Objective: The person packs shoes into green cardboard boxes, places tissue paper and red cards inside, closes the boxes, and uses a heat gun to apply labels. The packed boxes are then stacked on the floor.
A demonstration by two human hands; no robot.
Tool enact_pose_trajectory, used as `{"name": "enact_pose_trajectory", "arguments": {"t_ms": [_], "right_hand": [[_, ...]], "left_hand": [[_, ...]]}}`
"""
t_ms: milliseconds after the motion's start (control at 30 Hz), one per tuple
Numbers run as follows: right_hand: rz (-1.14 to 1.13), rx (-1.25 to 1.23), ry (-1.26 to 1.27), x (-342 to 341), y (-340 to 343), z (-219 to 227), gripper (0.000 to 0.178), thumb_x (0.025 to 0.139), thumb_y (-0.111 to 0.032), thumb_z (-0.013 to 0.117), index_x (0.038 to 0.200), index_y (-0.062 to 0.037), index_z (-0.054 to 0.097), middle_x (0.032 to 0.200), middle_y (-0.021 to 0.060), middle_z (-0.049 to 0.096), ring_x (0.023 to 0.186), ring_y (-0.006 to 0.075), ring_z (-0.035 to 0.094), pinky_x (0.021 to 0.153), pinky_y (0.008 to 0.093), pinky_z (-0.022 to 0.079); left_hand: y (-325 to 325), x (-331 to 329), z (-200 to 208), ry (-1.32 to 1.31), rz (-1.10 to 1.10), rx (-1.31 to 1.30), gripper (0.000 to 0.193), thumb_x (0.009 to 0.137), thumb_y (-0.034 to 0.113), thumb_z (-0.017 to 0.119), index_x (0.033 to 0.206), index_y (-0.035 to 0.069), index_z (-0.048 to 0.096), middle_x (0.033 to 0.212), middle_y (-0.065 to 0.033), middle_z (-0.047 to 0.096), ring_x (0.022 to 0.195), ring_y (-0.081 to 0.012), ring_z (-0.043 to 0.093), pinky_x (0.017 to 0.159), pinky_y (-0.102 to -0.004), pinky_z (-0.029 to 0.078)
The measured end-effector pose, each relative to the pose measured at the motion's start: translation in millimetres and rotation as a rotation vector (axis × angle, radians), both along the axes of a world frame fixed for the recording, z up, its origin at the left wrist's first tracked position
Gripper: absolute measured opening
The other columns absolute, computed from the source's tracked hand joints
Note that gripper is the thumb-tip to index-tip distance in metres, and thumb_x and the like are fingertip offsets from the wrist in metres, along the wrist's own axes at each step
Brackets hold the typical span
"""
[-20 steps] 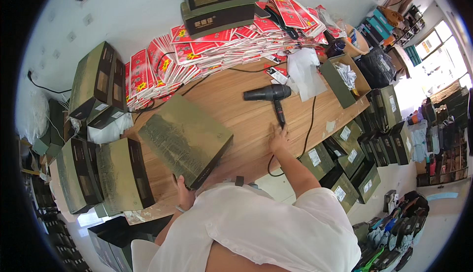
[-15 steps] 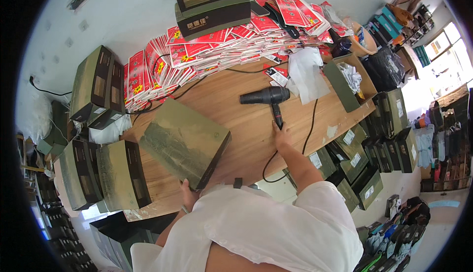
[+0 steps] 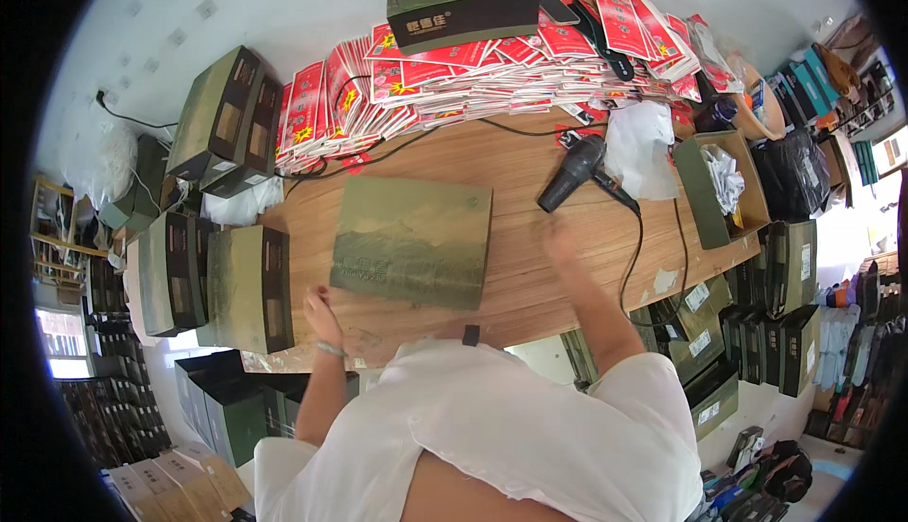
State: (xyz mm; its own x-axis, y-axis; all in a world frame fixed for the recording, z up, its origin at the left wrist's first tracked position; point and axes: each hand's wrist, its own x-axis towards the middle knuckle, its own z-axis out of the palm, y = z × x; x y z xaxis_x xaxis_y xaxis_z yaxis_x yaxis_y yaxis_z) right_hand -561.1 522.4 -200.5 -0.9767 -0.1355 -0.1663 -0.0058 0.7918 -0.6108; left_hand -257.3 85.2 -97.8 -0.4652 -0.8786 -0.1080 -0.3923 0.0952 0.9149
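Note:
A green lidded shoe box lies flat on the wooden table in front of me. Beside its near left corner is my left hand, its fingers loosely bent and apart; whether the fingertips touch the cardboard is unclear. My right hand is smeared by motion over the table, right of the box, so its fingers do not show clearly. Farther off, a black hair dryer rests on the tabletop, handle and cord toward the right, apart from my right hand.
Red-and-white printed packets are heaped along the wall, with two stacked boxes on top. More green boxes stand at the left. At the right are a white sheet and an uncovered box holding crumpled wrapping. A black cord loops over the right edge.
My right hand has let go of the hair dryer, which now points toward me. The tilted shoe box has come down flat and turned straighter. My left hand has moved off its corner.

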Motion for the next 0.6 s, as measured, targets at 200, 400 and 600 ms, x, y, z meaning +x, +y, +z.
{"name": "enact_pose_trajectory", "arguments": {"t_ms": [200, 400, 600], "right_hand": [[-0.089, -0.460, -0.682, 148, -95, -30, 0.062, 0.099, -0.050, 0.031, 0.141, -0.0053, 0.037, 0.137, 0.0190, 0.047, 0.125, 0.0344, 0.046, 0.103, 0.0444, 0.036], [-0.356, -0.821, -0.824, 174, -90, 46, 0.054, 0.099, -0.043, 0.037, 0.137, -0.0044, 0.044, 0.131, 0.0139, 0.053, 0.116, 0.0265, 0.052, 0.099, 0.0403, 0.040], [-0.374, -0.876, -0.889, 201, -93, 17, 0.048, 0.097, -0.044, 0.041, 0.125, -0.0085, 0.056, 0.125, 0.0089, 0.058, 0.112, 0.0258, 0.054, 0.095, 0.0392, 0.042]], "left_hand": [[-69, -20, -43, -0.001, -0.093, 0.681, 0.059, 0.092, 0.052, 0.041, 0.132, 0.010, 0.050, 0.131, -0.0074, 0.052, 0.117, -0.0199, 0.046, 0.099, -0.0328, 0.032], [-88, 25, -103, -0.162, -0.418, 0.634, 0.048, 0.095, 0.047, 0.042, 0.121, 0.009, 0.056, 0.108, -0.0052, 0.060, 0.108, -0.0220, 0.055, 0.092, -0.0308, 0.042], [-102, 69, -157, -0.026, -0.593, 0.595, 0.040, 0.097, 0.035, 0.043, 0.119, 0.003, 0.053, 0.109, -0.0139, 0.064, 0.104, -0.0233, 0.059, 0.087, -0.0344, 0.048]]}}
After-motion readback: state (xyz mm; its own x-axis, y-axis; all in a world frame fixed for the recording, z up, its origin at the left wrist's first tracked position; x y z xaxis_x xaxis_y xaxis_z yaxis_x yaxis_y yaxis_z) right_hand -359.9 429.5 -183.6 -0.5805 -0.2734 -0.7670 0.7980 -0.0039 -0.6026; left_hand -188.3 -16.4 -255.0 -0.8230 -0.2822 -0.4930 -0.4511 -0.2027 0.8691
